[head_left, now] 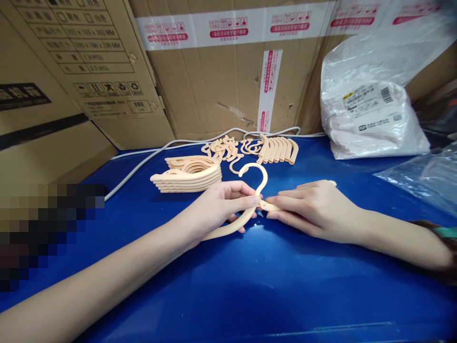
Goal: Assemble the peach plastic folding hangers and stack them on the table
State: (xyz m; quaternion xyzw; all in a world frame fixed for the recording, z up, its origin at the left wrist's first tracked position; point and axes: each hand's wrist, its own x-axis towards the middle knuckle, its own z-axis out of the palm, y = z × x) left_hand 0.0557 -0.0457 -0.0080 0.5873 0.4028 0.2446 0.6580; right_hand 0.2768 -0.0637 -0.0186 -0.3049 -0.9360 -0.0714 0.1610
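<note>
A cream plastic clothes hanger (233, 226) is held in front of me, its hook curving up and away. My left hand (223, 202) is closed on it just below the hook, thumb on top, and one curved arm runs down beneath the wrist. My right hand (310, 205) lies palm down with its fingers closed over the other arm piece (268, 206), whose inner end shows by the joint. The rest of that arm is hidden under the hand. Whether the two pieces are joined I cannot tell.
Behind my left hand is a stack of cream hanger parts (187, 178). Further back lie a pile of loose hooks (223, 147) and a row of curved arms (280, 150). A grey cable (143, 166), cardboard boxes (214, 81) and a white plastic bag (374, 119) border the blue table (228, 295).
</note>
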